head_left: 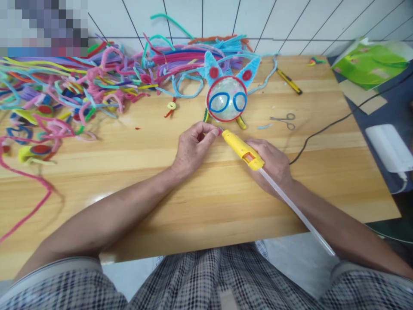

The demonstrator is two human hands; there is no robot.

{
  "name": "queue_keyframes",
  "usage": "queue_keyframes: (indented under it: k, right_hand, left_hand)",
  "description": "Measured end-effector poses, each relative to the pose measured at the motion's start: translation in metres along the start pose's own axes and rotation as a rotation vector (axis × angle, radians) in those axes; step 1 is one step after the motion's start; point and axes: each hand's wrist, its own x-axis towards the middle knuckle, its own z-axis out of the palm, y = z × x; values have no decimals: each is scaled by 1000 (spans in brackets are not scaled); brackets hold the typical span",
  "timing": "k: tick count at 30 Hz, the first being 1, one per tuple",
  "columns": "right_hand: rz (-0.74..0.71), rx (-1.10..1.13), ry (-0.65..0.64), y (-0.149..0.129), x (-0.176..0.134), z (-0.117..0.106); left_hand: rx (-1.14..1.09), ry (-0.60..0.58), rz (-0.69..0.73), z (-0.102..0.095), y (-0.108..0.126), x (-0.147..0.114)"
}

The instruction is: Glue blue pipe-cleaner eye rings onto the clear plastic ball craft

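Note:
My right hand (269,163) is wrapped round a yellow hot glue gun (240,148), from whose back a long clear glue stick (297,211) sticks out. The gun's nozzle points at the fingertips of my left hand (195,148). Thumb and forefinger there pinch a small red piece (219,131), mostly hidden; its kind I cannot make out. Just beyond both hands stands a clear ball figure (227,113) with a red pipe cleaner rim, blue loops like eyes and light blue ears with red centres. Yellow and green feet show under it.
A large heap of coloured pipe cleaners (97,82) covers the table's left and back. Small scissors (285,121) and a yellow utility knife (289,82) lie right of the figure. A black cord (319,128) crosses the right edge, near a white box (389,146) and a green bag (371,64).

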Motion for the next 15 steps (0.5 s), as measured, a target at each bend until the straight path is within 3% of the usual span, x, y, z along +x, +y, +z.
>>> queue_keyframes:
  k: [15]
  right_hand:
    - [24,88,44,-6,7,-5]
  left_hand:
    - [-5,0,15,0,1,0]
